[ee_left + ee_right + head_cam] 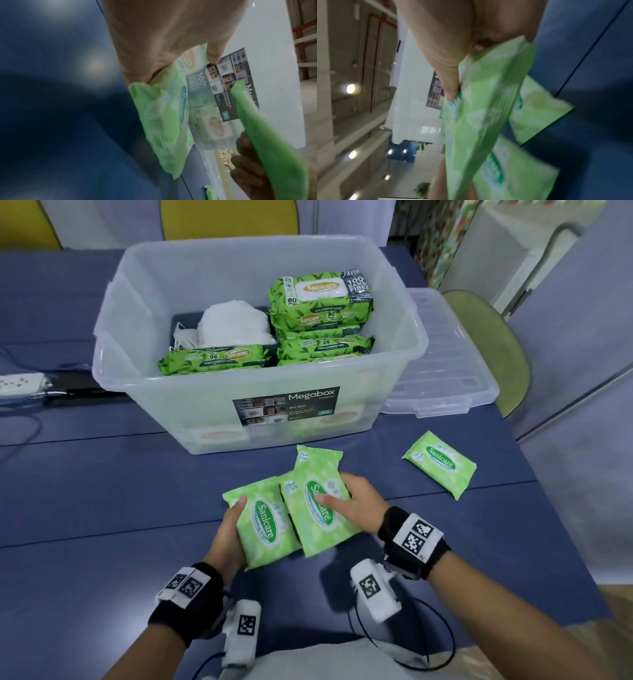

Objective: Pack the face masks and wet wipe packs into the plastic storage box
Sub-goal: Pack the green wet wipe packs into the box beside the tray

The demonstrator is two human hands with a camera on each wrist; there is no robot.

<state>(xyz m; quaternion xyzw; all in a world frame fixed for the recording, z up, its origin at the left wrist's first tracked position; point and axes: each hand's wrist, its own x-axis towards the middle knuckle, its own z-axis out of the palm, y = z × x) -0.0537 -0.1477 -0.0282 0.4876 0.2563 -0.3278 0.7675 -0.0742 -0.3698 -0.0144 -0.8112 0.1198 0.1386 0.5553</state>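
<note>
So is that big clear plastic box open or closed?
Open. The clear plastic storage box has no lid on; its clear plastic lid lies flat on the blue table beside it.

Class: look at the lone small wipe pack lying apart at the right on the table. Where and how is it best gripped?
Probably from above, pinching across the lone pack's short width at its middle. It lies flat, label up, clear of the others, with its long sides free. It seems soft, so a pinch at one end could let it sag.

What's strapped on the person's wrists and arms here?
Bare forearms, no sleeves. Each wrist has a black band bearing white square fiducial tags, plus a white camera module with its own tag. Dark cables loop from the modules. Left band matches.
</note>
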